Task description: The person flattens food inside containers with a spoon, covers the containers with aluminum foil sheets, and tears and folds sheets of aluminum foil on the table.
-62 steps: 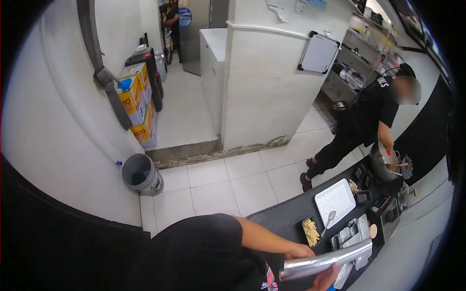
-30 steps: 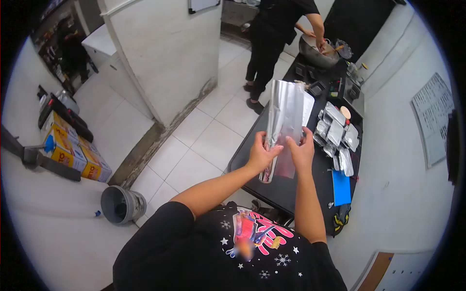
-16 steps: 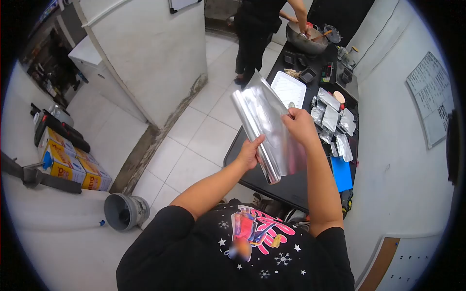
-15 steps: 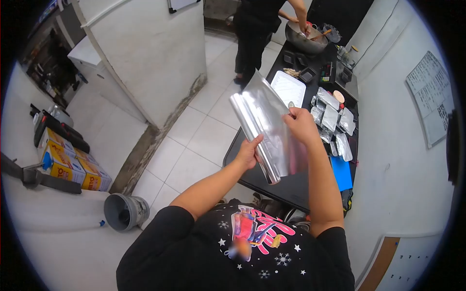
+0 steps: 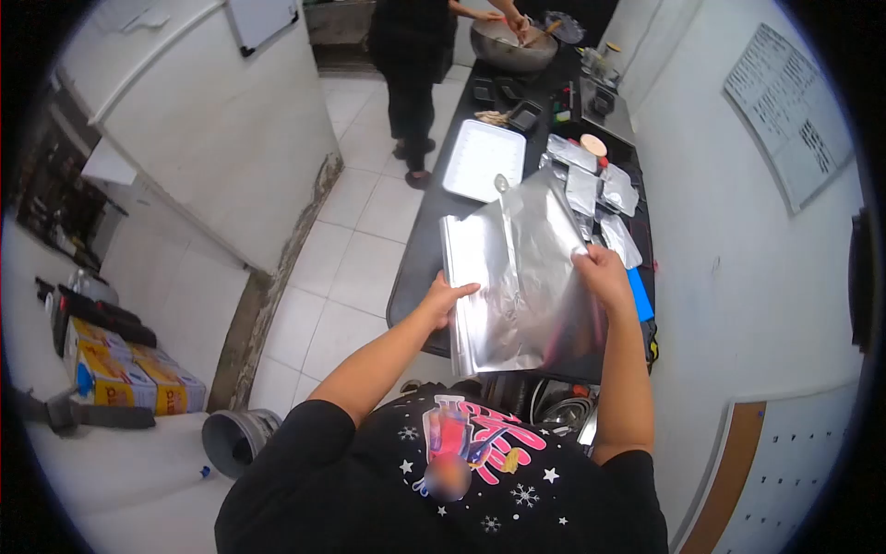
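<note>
A wide sheet of aluminum foil is stretched between my hands, pulled out from its roll. My left hand is closed round the roll, with the thumb lying over the foil. At the sheet's right edge, my right hand pinches the foil between thumb and fingers. The sheet hangs over the near part of the black table and hides some of it. Just beyond the foil are a spoon and a white tray.
Foil-wrapped packets lie right of the tray, near a blue flat item. At the far end, another person's hands work in a large metal bowl. A grey bucket stands at lower left; a wall borders the table's right.
My hands have moved apart, so more foil is drawn off the roll and spread wider. The roll has turned more upright, and the view has shifted right.
</note>
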Demonstrator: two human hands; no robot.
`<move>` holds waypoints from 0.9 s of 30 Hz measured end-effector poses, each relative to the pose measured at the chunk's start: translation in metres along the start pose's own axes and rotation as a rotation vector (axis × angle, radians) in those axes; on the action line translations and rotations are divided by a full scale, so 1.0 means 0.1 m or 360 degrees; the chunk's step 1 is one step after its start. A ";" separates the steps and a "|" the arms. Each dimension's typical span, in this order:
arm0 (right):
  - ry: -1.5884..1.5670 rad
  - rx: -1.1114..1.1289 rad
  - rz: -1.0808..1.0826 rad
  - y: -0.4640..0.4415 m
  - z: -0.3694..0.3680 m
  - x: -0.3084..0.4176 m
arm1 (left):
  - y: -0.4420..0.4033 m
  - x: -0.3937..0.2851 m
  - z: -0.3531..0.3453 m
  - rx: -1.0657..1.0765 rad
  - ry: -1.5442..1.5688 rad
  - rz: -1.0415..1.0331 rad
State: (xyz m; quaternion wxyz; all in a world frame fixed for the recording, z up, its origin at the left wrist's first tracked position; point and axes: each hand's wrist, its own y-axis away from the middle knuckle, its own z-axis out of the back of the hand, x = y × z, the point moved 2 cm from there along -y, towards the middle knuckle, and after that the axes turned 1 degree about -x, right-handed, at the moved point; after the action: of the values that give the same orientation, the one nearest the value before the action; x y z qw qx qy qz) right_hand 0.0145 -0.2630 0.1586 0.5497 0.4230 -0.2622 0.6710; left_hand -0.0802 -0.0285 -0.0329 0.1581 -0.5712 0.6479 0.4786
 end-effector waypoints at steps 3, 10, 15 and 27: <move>0.0102 -0.0160 -0.0102 0.16 0.24 -0.84 | -0.14 0.01 -0.10 0.0004 -0.0549 0.0073; -0.0591 -0.0401 -0.0765 1.35 0.11 -2.25 | -0.41 0.16 -0.49 0.0187 -0.1708 0.0002; -0.1078 -0.0533 -0.0893 1.93 -0.28 -2.69 | -0.73 0.43 -0.94 0.0543 -0.2416 -0.0296; -0.1246 -0.0207 -0.1015 1.95 -1.30 -2.35 | -1.02 0.25 -1.07 0.0463 -0.3064 -0.0699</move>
State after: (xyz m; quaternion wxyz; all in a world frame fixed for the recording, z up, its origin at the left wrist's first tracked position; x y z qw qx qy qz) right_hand -0.2001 -0.3283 -0.0860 0.6128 0.6667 -0.3475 0.2432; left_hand 0.0393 -0.1176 -0.0438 0.7693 -0.0222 0.1760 0.6138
